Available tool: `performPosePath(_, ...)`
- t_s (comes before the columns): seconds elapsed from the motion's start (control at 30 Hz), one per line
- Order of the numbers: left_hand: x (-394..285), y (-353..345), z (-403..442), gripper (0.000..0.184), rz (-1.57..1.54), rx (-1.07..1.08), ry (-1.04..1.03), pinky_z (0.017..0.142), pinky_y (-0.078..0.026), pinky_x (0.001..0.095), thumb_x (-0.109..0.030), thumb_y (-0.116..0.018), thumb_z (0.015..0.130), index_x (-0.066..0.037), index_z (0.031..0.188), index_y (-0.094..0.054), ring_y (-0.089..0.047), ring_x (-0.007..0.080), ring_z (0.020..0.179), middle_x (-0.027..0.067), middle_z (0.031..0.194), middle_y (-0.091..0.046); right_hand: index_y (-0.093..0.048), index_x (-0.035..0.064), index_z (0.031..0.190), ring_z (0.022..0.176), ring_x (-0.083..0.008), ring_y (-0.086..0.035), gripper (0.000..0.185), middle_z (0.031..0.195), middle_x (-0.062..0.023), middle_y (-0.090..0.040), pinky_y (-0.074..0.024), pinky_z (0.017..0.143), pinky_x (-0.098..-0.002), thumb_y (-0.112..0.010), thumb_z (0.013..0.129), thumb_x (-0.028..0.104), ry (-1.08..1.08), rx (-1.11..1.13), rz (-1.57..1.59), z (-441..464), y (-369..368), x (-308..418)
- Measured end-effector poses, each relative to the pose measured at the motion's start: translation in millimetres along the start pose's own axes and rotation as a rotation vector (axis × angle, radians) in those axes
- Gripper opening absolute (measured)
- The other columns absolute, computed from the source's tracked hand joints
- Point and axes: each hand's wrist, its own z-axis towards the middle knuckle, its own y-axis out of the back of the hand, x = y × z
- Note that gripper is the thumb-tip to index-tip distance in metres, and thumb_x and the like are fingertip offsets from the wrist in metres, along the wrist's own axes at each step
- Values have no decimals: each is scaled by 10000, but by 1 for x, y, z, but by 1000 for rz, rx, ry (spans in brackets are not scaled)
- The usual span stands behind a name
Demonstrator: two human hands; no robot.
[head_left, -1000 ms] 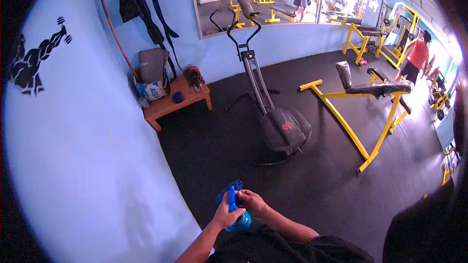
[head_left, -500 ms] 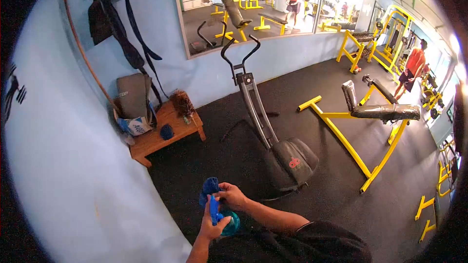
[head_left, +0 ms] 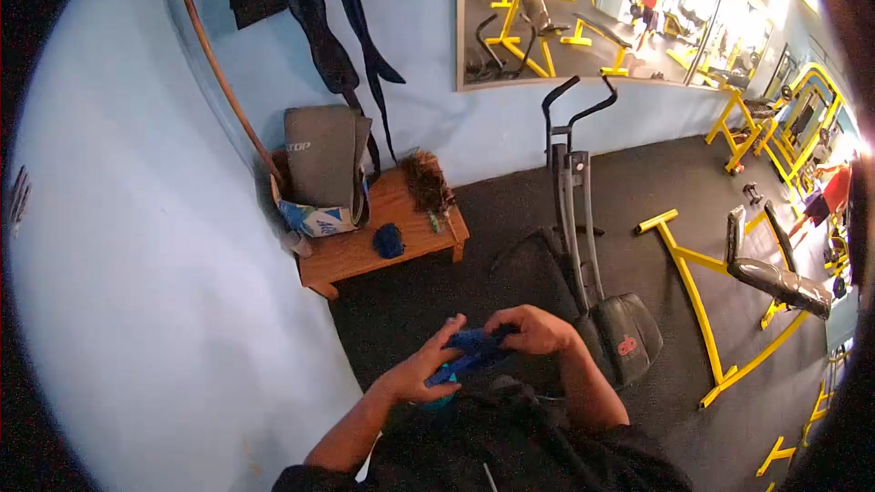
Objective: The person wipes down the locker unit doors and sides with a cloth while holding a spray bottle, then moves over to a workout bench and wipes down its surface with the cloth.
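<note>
Low at the centre of the head view, my left hand (head_left: 419, 372) is closed around a spray bottle with a blue trigger head (head_left: 444, 374); its teal body shows only in part below the fingers. A dark blue cloth (head_left: 478, 343) lies between the two hands, over the bottle's top. My right hand (head_left: 536, 332) pinches the cloth from the right, its fingers bent. Beyond the hands stands a low wooden bench (head_left: 415, 210), which bears a round dark blue item (head_left: 388, 240), a brown bristly duster (head_left: 427, 184) and a grey folded mat (head_left: 324, 150).
An elliptical machine (head_left: 624, 333) stands right of my hands, with a yellow-framed bench (head_left: 697, 310) further right. The pale blue wall (head_left: 182, 310) is close on the left. At the far right edge is a person in a red top (head_left: 834, 193). A mirror (head_left: 583, 18) hangs on the back wall.
The view has come nearer to the wooden bench and swung left. My hands have shifted right, and the cloth now stretches between them over the bottle. The person in red has moved.
</note>
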Motion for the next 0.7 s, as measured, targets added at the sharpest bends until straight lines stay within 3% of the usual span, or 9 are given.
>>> performPosePath(0.07,-25,37,19,611,196,270,61,1092,-281,425,-248,-746,763,-54,1299,-527,-318,294,1365,152,1495,-298,-601,14,1136,1051,-207,-588,375,1098,-112,-645,-453,938,-346,-648,765,42,29,-31,10,25,11,7)
performPosePath(0.2,-19,84,46,559,183,253,60,1061,-317,391,-215,-730,771,-62,1277,-550,-375,271,1316,136,1431,-380,-593,17,1145,963,-189,-599,358,1052,-87,-629,-492,847,-341,-654,792,37,18,-204,61,75,23,7)
performPosePath(0.27,-20,100,59,522,62,133,53,1006,-353,409,-223,-653,772,-62,1260,-566,-475,282,1169,137,1260,-477,-562,16,1200,1138,-216,-536,447,1204,-99,-595,-416,989,-365,-707,784,90,48,-294,434,102,31,1)
performPosePath(0.3,-18,110,68,522,51,126,58,1006,-353,409,-223,-653,772,-62,1260,-566,-475,282,1169,137,1260,-477,-562,16,1200,1138,-216,-536,447,1204,-99,-595,-416,989,-365,-707,784,90,37,-285,434,117,33,-10)
performPosePath(0.37,-15,134,87,521,-93,64,-2,987,-366,384,-204,-657,775,-76,1271,-561,-492,248,1142,118,1206,-508,-558,34,1224,1156,-217,-518,483,1232,-89,-573,-405,998,-369,-729,777,103,201,-96,890,153,28,-57)
performPosePath(0.5,-1,180,122,527,-199,-77,86,896,-429,323,-178,-678,795,-90,1297,-544,-555,173,1006,78,1131,-536,-572,39,1204,982,-183,-601,427,1082,-63,-644,-463,907,-368,-713,815,144,-225,-168,902,220,18,-91)
performPosePath(0.53,3,195,131,527,-191,-102,87,896,-429,323,-178,-678,795,-90,1297,-544,-555,173,1006,78,1131,-536,-573,-6,1156,951,-226,-645,339,1098,-122,-641,-505,890,-396,-664,849,103,-193,-185,988,239,27,-85)
performPosePath(0.63,5,235,160,535,-158,-182,184,956,-413,314,-83,-681,805,-64,1314,-517,-532,127,1079,27,1216,-580,-573,9,1174,952,-209,-636,334,1061,-103,-650,-496,897,-373,-645,856,79,-236,-227,962,296,63,-64)
performPosePath(0.7,8,251,176,555,-111,-310,139,816,-464,280,-129,-683,803,-72,1329,-513,-572,118,886,34,1017,-589,-547,18,1215,988,-202,-616,374,1101,-102,-631,-485,910,-360,-639,855,66,-174,-155,827,324,86,-69)
